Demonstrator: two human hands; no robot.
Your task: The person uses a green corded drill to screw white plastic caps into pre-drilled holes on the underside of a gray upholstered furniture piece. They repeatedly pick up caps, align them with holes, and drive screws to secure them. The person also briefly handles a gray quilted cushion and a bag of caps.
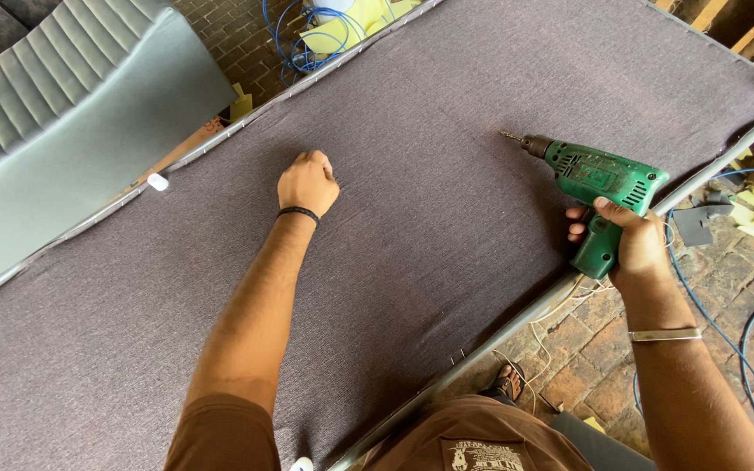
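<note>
Nearest the camera, at six o'clock, sits the brown shirt (473, 440) of the person, with a sandalled foot (508, 381) just beyond it on the brick floor (582, 349). From the shirt two bare forearms reach out over a large panel covered in grey-purple fabric (447, 244), which fills most of the view and runs from seven o'clock up to one o'clock. A metal frame edge (482, 349) borders the panel on its near side.

At three o'clock the right hand (634, 249) wraps the grip of a green electric drill (599, 187); the fingers are curled tight round the handle, the thumb lying up against the body. A metal bangle (665, 334) circles that wrist. The drill lies level over the panel's edge, its bit (511, 136) pointing toward nine o'clock and held above the fabric; whether the tip touches the cloth cannot be told. A blue cable (709, 318) loops over the bricks below the hand.

Near the centre, slightly toward eleven o'clock, the left hand (307, 181) rests on the fabric with its fingers folded into a loose fist, knuckles down on the cloth, holding nothing visible. A black band (298, 212) sits on that wrist. The hand and the drill bit are well apart.

Farther off, at ten o'clock, a grey ribbed seat cushion (63, 122) lies beside the panel. At twelve o'clock, coils of blue wire (294, 48) and yellow scraps (342, 30) lie on the bricks.
</note>
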